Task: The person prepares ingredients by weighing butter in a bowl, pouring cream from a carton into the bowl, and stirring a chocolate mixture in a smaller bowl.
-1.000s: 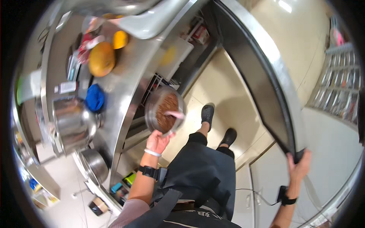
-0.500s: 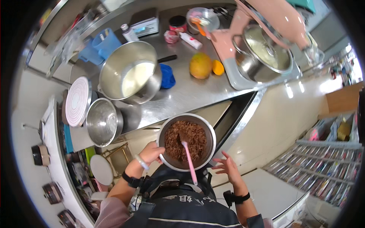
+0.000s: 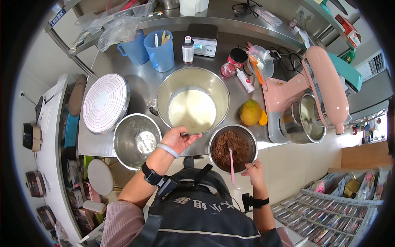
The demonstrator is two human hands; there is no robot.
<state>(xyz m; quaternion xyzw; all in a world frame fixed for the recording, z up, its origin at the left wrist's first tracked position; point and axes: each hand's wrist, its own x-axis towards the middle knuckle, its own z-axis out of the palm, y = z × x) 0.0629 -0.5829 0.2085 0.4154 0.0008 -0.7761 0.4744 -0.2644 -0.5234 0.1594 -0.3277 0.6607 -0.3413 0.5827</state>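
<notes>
I had the left hand [image 3: 179, 139] on the near rim of the big steel bowl [image 3: 192, 101], thumb and fingers curled over the edge in a pinching hold; the bowl sat on the counter just ahead of that hand, with pale cream pooled in its bottom. The right hand [image 3: 256, 172] held the smaller bowl of brown crumbs [image 3: 233, 148] from underneath at its near edge, fingers pressed together against the wall, though I could not tell how tightly. A pink spatula [image 3: 231, 164] stood in the crumbs, its handle leaning back toward me, just left of that hand.

Half a second earlier the left hand had been carrying the crumb bowl and the right hand hung spread and empty below it. So the crumb bowl had passed from left to right, and the left had gone forward to the cream bowl. A second ago I had been turned away from the counter, the right hand on a door. I judged the two bowls were now being brought together, the crumb bowl sitting right beside the cream bowl at the counter edge.

Left of the left hand stood an empty steel bowl [image 3: 136, 140], beyond it a white turntable [image 3: 105, 102]. Beyond the right hand lay a mango [image 3: 251, 112], and further right a pink stand mixer [image 3: 317, 96].
</notes>
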